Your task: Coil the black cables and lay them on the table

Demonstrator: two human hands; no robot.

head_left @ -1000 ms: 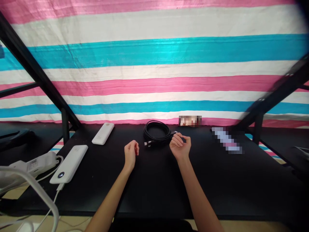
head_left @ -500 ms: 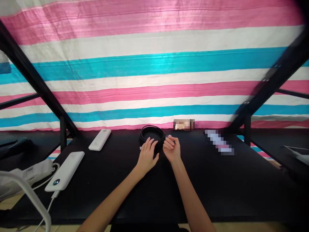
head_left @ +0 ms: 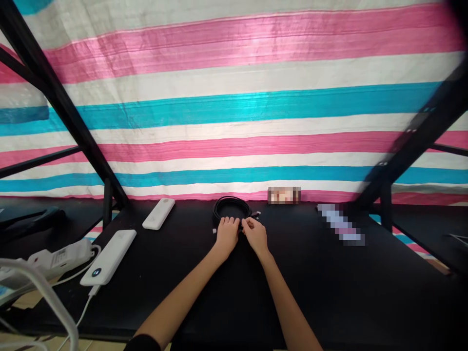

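Note:
A coiled black cable (head_left: 239, 199) lies on the black table towards its back edge. Its near side is partly covered by my hands. My left hand (head_left: 228, 235) is closed, with its fingers curled over the near edge of the coil. Close beside it, my right hand (head_left: 256, 236) pinches at the coil's near right side with thumb and fingers together. The exact bit between those fingertips is hard to see. One light-coloured plug end (head_left: 214, 231) sticks out left of the coil, and more connector ends (head_left: 257, 214) show to its right.
On the left are a white power bank (head_left: 158, 213), a larger white power bank (head_left: 111, 256) with a cable plugged in, and a white power strip (head_left: 62, 256). Two blurred items (head_left: 284, 195) (head_left: 341, 225) lie back right. Black frame bars (head_left: 66, 112) rise before a striped sheet (head_left: 234, 107).
My left fingers, spread over the coil before, have curled onto its near edge. My right hand has turned and moved down-left against the coil, uncovering connector ends. The view has shifted slightly.

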